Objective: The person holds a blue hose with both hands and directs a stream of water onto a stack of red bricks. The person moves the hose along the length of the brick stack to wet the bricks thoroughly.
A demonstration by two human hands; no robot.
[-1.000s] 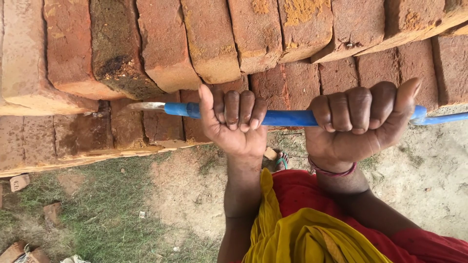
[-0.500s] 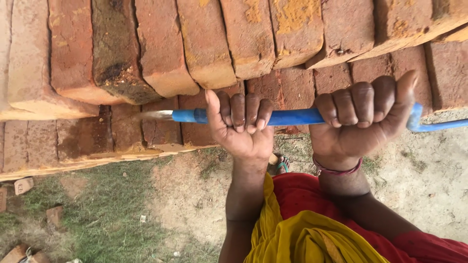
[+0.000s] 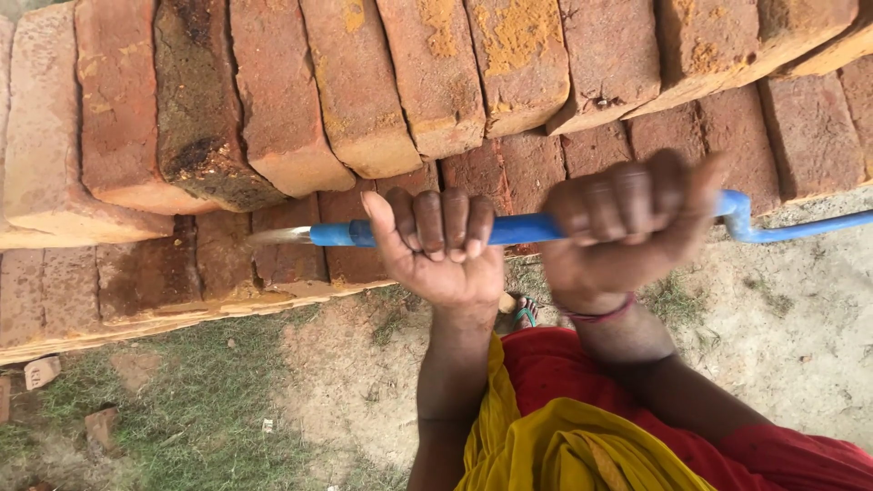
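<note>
Gripping blue bar in both fists, lying crosswise, worn tip pointing left at brick stack.

The blue metal bar lay level across the view, gripped mid-shaft by both fists, its bare pointed tip against the brick stack's lower course, its right end bent in a crank.

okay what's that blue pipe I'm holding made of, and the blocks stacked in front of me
The blue pipe looks like smooth plastic, judging by its even colour and moulded bend, though painted metal is possible. The blocks look like fired clay bricks: rough, reddish, with yellowish patches.
</note>
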